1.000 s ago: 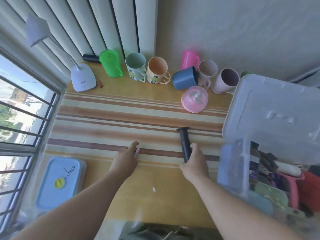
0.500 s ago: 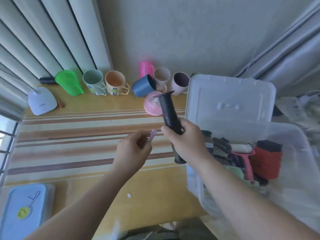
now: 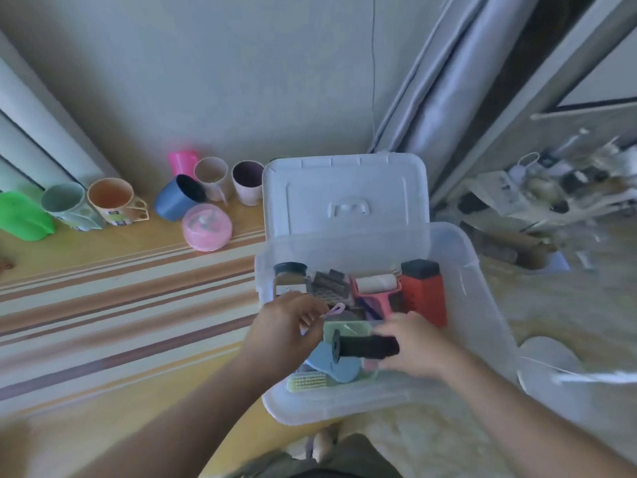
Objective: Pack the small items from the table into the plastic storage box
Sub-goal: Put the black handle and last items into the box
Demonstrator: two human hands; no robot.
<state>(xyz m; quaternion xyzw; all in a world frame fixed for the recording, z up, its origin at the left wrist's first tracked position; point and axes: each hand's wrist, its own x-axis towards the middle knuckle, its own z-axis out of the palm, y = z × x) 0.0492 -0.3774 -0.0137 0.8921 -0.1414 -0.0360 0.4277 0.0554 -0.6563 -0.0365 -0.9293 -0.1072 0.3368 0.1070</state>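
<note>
Head view shows the right hand (image 3: 410,346) gripping a black handle (image 3: 365,347) level over the box (image 3: 482,305), and the left hand (image 3: 286,326) pinching a small pink clip (image 3: 335,310) beside it. Lower both into the front gap, clear of the roller (image 3: 375,282) behind, then let go.

two hands (image 3: 286,326) (image 3: 410,346), one storage box (image 3: 482,305), seven cups (image 3: 110,198), one pink dome (image 3: 206,227).
</note>
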